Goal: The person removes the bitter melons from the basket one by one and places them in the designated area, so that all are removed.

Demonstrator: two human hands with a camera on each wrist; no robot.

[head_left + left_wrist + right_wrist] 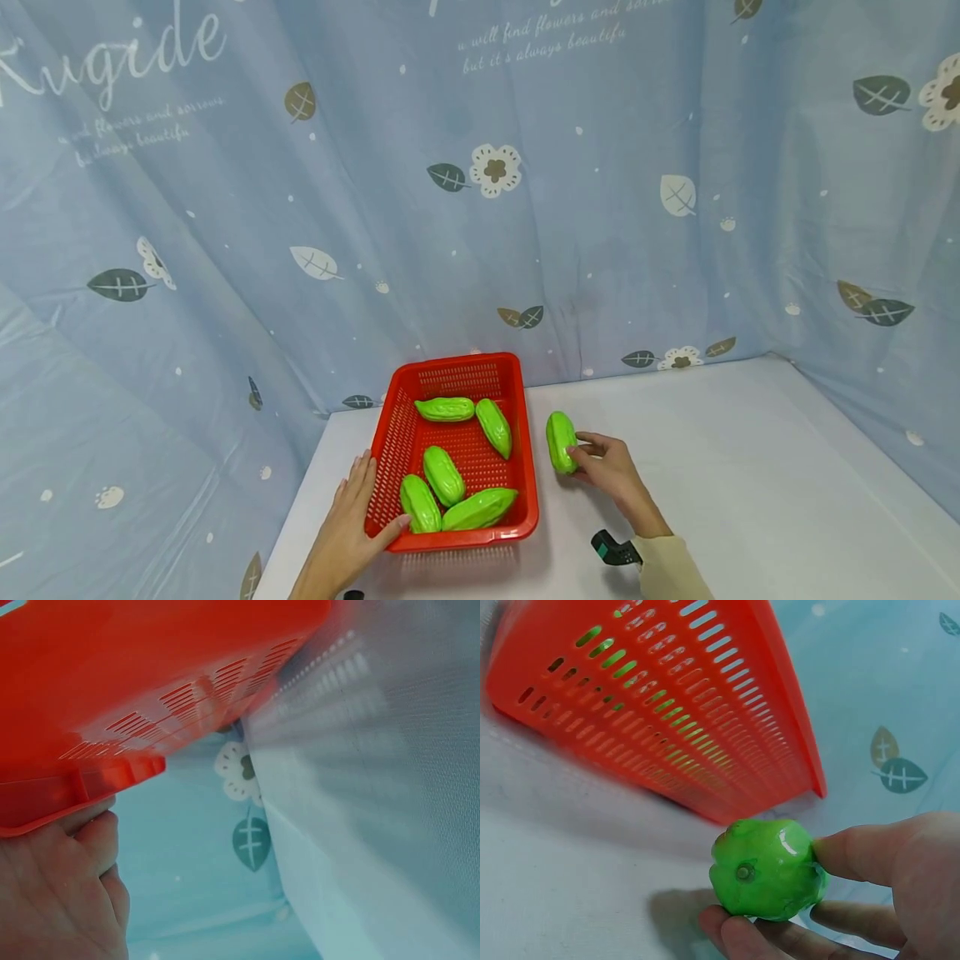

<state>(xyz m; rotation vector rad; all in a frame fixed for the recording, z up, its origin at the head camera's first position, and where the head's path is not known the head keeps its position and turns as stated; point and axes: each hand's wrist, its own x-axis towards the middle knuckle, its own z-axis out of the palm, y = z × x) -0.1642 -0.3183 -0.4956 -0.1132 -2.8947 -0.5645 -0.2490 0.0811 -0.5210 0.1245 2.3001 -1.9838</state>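
Note:
My right hand (pixel 611 477) pinches a bright green, bumpy bitter melon (pixel 561 442) between thumb and fingers, just right of the red basket (pixel 531 467). In the right wrist view the melon (pixel 765 868) shows its stem end, with a shadow beside it on the table; whether it touches the table I cannot tell. Several like melons, one of them a bitter melon (pixel 493 427) at the far right, lie spread inside the basket. At the basket's near left corner rests my left hand (pixel 347 527), fingers straight along the outer side and thumb over the rim.
The basket stands on a white table (pixel 712 467), its far end close to a blue patterned curtain (pixel 585 250). Curtain cloth also bounds the left and right sides. A black wrist device (pixel 615 550) sits by my right sleeve.

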